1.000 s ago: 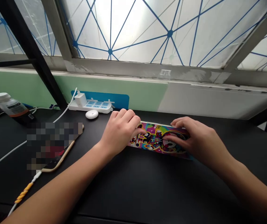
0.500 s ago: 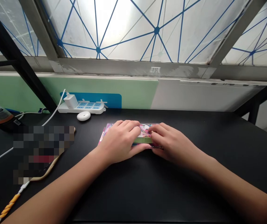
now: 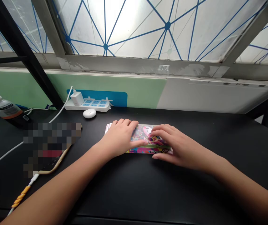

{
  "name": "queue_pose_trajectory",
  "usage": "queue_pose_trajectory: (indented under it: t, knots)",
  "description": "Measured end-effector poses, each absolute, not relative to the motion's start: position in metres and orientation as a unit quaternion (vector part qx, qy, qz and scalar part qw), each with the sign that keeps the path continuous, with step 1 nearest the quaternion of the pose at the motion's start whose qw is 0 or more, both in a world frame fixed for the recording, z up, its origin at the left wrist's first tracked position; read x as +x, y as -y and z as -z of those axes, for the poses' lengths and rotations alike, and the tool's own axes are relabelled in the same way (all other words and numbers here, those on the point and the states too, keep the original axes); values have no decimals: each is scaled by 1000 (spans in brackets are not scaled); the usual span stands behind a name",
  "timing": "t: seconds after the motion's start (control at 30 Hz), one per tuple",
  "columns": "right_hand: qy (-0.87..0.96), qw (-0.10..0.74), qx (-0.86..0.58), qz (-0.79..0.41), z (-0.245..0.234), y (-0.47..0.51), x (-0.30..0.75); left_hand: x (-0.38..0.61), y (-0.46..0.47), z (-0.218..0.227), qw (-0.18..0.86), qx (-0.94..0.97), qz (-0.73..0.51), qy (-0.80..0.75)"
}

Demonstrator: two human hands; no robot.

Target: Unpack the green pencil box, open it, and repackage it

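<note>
A colourful pencil box [image 3: 142,150] with a pink-and-white cartoon face on its lid lies on the black table, "PENCIL BOX" printed along its front side. Across its left part lies my left hand [image 3: 118,139], holding it: fingers reach to the far edge and the thumb stretches along the top near the front, so that end is mostly covered. Over the right end is my right hand [image 3: 171,142], its fingers bent loosely above the lid. The right thumb stands apart from them, low in front of the box.
A white power strip [image 3: 103,109] with a plugged-in charger [image 3: 77,98] stands against the wall. In front of it sits a white earbud case [image 3: 89,113]. To the left are a pixelated item [image 3: 51,147], its cable [image 3: 21,196] and a white-capped bottle [image 3: 3,107].
My hands have loosened and moved slightly apart, and the right thumb has come away from the box front. More of the lid and printed side shows. The view has shifted a little.
</note>
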State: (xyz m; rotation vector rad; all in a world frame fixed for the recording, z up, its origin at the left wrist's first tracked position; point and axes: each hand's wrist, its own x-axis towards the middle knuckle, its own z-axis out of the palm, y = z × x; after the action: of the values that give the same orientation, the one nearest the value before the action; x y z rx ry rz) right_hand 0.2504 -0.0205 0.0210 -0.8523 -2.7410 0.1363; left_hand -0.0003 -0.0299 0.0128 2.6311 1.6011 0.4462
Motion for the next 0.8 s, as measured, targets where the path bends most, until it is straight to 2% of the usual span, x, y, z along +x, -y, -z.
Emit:
queue_pose_trajectory:
  t: [0.3,0.47,0.63,0.8]
  knots:
    - [890,243,-384,34,-17,5,258,8,39,-19,-111,859,-223,-447]
    - [885,265,-379,60,-26,3,263,8,38,-20,-126,865,-240,-422]
    - [875,287,-377,99,-29,10,263,-2,33,-26,-163,832,-264,-459]
    - [885,251,-336,202,-29,13,261,-6,32,-31,-192,840,-224,-456]
